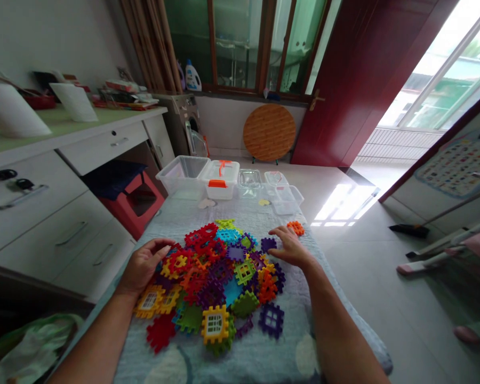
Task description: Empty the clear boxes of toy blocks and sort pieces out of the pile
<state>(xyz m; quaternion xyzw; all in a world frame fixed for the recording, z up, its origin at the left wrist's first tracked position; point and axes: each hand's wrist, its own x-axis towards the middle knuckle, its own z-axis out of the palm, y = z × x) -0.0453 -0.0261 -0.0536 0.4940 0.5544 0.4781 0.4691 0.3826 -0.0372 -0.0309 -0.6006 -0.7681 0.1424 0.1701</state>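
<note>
A pile of square, notched plastic building blocks [222, 271] in red, yellow, purple, green, blue and orange lies on the cloth-covered table. My left hand [144, 262] rests at the pile's left edge beside red and yellow blocks, its fingers loosely bent and its thumb a little apart; no block shows in its grasp. At the right side of the pile, my right hand [291, 248] has its fingers spread, the thumb near a purple block [268, 245]. Just beyond its fingers sits an orange block [295, 228]. Nearest me are a yellow block with a white window [215, 323] and a dark purple window block [271, 320].
Along the table's far end stand an open clear bin [184, 173], a lidded box with orange latches [222, 180] and smaller clear containers [250, 182]. A red stool [142, 200] and white drawers [72, 232] are on the left. A round wooden tabletop [269, 132] leans against the far wall.
</note>
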